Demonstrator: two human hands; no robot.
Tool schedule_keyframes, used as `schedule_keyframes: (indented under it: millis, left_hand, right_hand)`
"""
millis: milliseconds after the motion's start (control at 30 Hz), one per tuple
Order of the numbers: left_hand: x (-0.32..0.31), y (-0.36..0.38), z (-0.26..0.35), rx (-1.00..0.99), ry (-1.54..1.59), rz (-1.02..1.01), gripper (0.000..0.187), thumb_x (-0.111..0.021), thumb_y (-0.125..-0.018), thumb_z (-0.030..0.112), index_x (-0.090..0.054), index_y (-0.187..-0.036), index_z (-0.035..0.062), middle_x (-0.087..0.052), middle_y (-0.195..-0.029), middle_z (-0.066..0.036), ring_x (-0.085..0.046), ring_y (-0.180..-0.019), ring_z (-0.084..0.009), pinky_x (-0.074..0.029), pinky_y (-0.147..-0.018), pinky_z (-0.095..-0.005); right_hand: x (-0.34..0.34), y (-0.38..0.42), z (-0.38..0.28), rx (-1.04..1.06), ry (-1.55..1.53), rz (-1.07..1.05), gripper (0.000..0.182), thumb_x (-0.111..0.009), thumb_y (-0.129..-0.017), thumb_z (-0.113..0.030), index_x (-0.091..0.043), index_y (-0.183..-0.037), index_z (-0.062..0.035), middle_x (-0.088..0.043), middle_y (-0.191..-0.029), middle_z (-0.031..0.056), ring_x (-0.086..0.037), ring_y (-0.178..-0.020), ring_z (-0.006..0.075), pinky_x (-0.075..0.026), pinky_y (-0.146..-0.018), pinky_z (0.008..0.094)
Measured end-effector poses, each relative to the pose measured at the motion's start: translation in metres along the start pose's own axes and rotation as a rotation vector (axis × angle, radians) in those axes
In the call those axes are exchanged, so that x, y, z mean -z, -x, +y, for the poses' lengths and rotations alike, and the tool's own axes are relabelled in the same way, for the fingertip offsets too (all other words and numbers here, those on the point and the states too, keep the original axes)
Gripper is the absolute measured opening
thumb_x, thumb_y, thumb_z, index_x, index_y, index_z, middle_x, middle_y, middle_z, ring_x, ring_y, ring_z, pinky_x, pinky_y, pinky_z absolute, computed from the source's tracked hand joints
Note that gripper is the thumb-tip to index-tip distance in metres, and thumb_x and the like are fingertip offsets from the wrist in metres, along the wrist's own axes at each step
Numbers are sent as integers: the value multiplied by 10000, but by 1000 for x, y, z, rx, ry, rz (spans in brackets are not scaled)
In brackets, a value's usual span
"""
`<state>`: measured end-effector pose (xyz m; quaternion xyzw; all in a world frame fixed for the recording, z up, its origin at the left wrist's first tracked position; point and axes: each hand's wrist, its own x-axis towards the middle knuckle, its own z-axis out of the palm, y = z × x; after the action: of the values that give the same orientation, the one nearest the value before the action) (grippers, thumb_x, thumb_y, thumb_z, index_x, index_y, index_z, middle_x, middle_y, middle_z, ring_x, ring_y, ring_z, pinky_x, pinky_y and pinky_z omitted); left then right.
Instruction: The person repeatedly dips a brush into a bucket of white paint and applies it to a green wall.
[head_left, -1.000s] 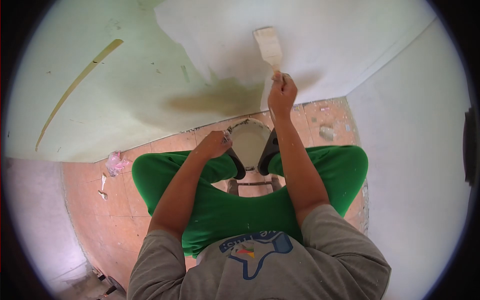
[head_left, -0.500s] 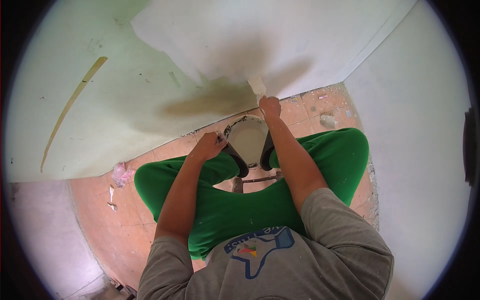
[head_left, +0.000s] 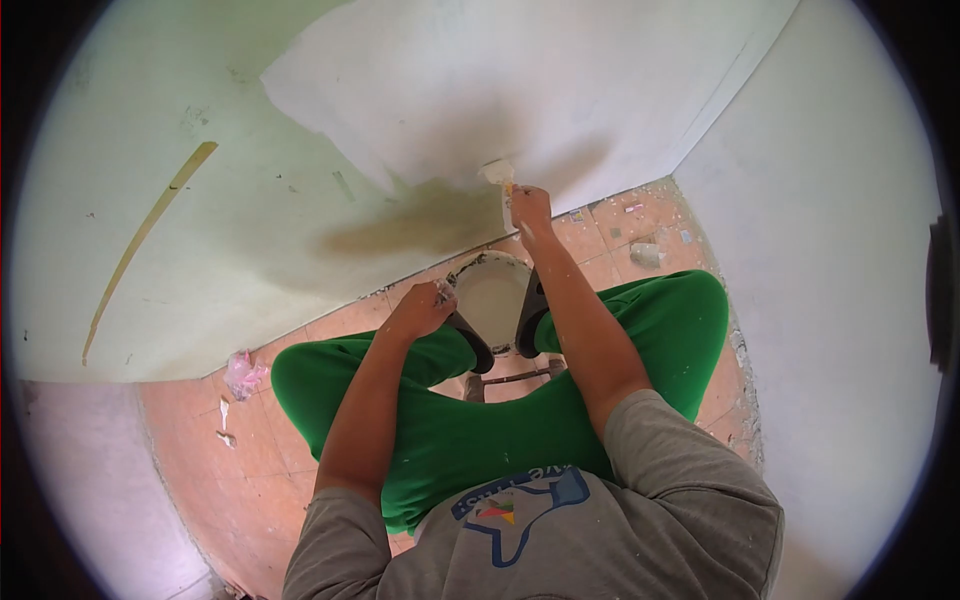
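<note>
My right hand [head_left: 531, 211] is closed round the handle of a paintbrush [head_left: 496, 173]. The brush's pale head touches the wall [head_left: 400, 90], at the lower edge of a white painted patch that borders on green. On the floor between my feet stands a bucket [head_left: 493, 300] of white paint, its rim smeared dark and white. Beside the bucket's left rim, my left hand [head_left: 422, 309] is closed, with a whitish bit showing at its fingertips; I cannot tell what it grips.
Yellowish tape [head_left: 150, 235] clings to the wall at left. A crumpled pink plastic bag [head_left: 243, 374] and white scraps [head_left: 225, 420] lie on the tiled floor [head_left: 185, 450]. Near the right corner is a pale lump [head_left: 647, 255] among small debris. A second wall [head_left: 830, 280] rises at right.
The paintbrush has shifted a little left along the wall and tilted, its head now angled leftward. My left hand stays beside the bucket. The whole view has shifted slightly.
</note>
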<state>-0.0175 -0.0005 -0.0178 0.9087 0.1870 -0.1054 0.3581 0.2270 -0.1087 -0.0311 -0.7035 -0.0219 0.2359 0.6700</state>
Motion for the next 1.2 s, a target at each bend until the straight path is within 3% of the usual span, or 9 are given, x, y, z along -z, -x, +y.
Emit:
schedule_keyframes:
  millis: [33, 100, 333, 433, 500, 700, 933, 1000, 1200]
  left_hand:
    - [-1, -1, 0, -13, -3, 1, 238, -667, -901, 232, -712, -1020, 30, -595, -704, -138, -570, -674, -237, -459, -645, -384]
    - [0, 0, 3, -21, -3, 18, 286, -670, -874, 262, -704, -1001, 7, -684, -845, -246, -675, -835, -397, -514, -758, -459]
    - [-4, 2, 6, -42, 45, 19, 290, -660, -873, 262, -694, -1007, 7, -673, -820, -248, -669, -826, -401, -509, -758, -460]
    - [-7, 1, 3, -81, 53, 36, 291, -658, -868, 259, -689, -1017, 12, -667, -800, -241, -666, -813, -400, -508, -756, -461]
    - [-5, 4, 5, -60, 56, 24, 294, -661, -862, 261, -688, -1013, 11, -662, -783, -232, -665, -806, -399, -507, -758, -463]
    - [3, 12, 4, -1, -4, -24, 313, -653, -861, 262, -678, -1039, 6, -667, -807, -233, -668, -815, -397, -510, -768, -461]
    - [0, 14, -3, 26, 73, -3, 311, -654, -861, 263, -682, -1024, 0, -681, -876, -265, -672, -885, -419, -513, -807, -474]
    - [3, 11, -4, -48, 27, 40, 316, -659, -861, 268, -684, -1016, -6, -681, -901, -277, -664, -908, -440, -512, -813, -489]
    - [0, 9, -12, -9, 2, 27, 329, -664, -858, 284, -687, -992, -16, -683, -920, -285, -659, -918, -450, -516, -814, -492]
  right_hand:
    - [0, 3, -5, 102, 32, 28, 330, -539, -1002, -175, -612, -739, 10, -506, -611, 20, -471, -544, 137, -371, -527, 337]
    - [-2, 10, -17, 152, -11, 21, 319, -539, -1007, -181, -627, -767, 10, -516, -621, 12, -470, -551, 122, -368, -525, 323]
    - [2, 43, -77, 333, -291, -153, 267, -564, -1042, -210, -678, -1061, 30, -514, -672, -38, -369, -513, 17, -282, -459, 203]
    - [7, 64, -106, 428, -397, -170, 260, -575, -1041, -222, -667, -1099, 14, -499, -672, -48, -346, -506, 8, -260, -445, 190]
    - [10, 86, -129, 456, -480, -210, 266, -543, -1056, -213, -669, -1054, 21, -469, -696, -53, -389, -631, 28, -314, -562, 212]
    - [5, 94, -138, 681, -216, -225, 267, -503, -1079, -241, -634, -1086, -7, -523, -787, -26, -430, -684, 59, -374, -638, 204]
    - [-35, 112, -124, 565, -412, -430, 244, -481, -1082, -216, -618, -1100, -15, -595, -856, 18, -505, -756, 75, -416, -708, 226]
    - [-45, 92, -99, 568, -287, -530, 239, -484, -1079, -206, -613, -1112, -7, -608, -855, 38, -535, -754, 97, -442, -720, 255]
    - [-68, 13, 70, 27, 263, -291, 226, -587, -979, -216, -634, -1022, 0, -618, -737, 76, -547, -568, 158, -407, -489, 326]
